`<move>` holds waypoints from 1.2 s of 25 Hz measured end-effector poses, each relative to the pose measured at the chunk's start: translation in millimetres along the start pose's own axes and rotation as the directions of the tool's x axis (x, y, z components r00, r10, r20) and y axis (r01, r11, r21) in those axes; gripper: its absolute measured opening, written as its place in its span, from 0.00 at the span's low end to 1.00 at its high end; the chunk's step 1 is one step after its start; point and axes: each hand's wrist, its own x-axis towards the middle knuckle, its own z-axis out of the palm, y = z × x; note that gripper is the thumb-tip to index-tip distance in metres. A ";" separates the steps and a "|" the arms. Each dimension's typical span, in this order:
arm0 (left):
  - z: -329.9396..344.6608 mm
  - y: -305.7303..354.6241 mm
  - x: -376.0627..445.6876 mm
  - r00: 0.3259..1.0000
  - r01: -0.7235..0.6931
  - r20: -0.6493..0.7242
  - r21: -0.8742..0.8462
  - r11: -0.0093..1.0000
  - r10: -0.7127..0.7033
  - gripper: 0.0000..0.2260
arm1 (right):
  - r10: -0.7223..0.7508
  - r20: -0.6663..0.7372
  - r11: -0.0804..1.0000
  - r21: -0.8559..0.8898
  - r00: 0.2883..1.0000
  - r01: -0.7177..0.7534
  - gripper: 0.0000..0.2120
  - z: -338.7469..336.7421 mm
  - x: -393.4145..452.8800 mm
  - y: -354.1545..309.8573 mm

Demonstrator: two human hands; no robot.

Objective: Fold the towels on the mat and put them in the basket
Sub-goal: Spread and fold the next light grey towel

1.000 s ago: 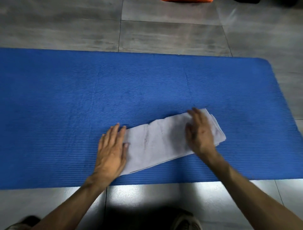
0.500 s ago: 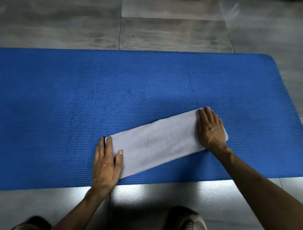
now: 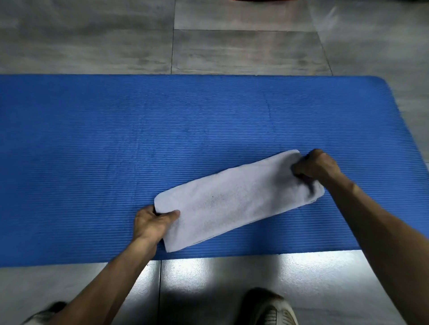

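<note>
A white towel, folded into a long narrow strip, lies slantwise on the blue mat, its right end farther from me. My left hand pinches the near left end, thumb on top and fingers underneath. My right hand grips the far right end with curled fingers, bunching the cloth a little. No basket is in view.
The mat lies on grey floor tiles, with its rounded right corner at the upper right. My shoes stand on the glossy floor just below the mat's near edge. A sliver of something orange-red shows at the top edge.
Both hands lay flat on the towel's ends, smoothing it outward. Now their fingers have curled and each hand grips its end of the strip.
</note>
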 end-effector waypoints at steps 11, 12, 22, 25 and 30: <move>-4.4 10.3 -10.8 0.982 0.170 0.123 -0.241 0.955 -0.144 0.15 | 0.022 0.194 0.973 0.221 0.981 -0.066 0.05 -16.0 0.7 -5.7; -6.7 12.3 -11.3 0.973 0.190 0.170 -0.201 0.961 -0.157 0.15 | 0.053 0.215 0.968 0.228 0.975 -0.103 0.03 -17.0 -0.7 -7.4; -42.5 98.2 1.5 0.925 -0.282 0.255 -0.032 0.959 0.280 0.13 | -0.058 0.096 0.527 0.848 0.994 -0.051 0.14 -40.3 -2.2 -52.9; -55.2 109.2 6.7 0.721 -0.687 0.143 0.028 0.726 0.678 0.08 | -0.191 0.023 0.236 0.972 0.981 0.023 0.21 -55.9 6.2 -76.7; -59.6 70.1 23.0 0.318 -0.907 0.438 0.398 0.135 0.841 0.15 | -0.291 0.115 -0.018 0.992 0.950 -0.125 0.10 -45.3 25.4 -75.8</move>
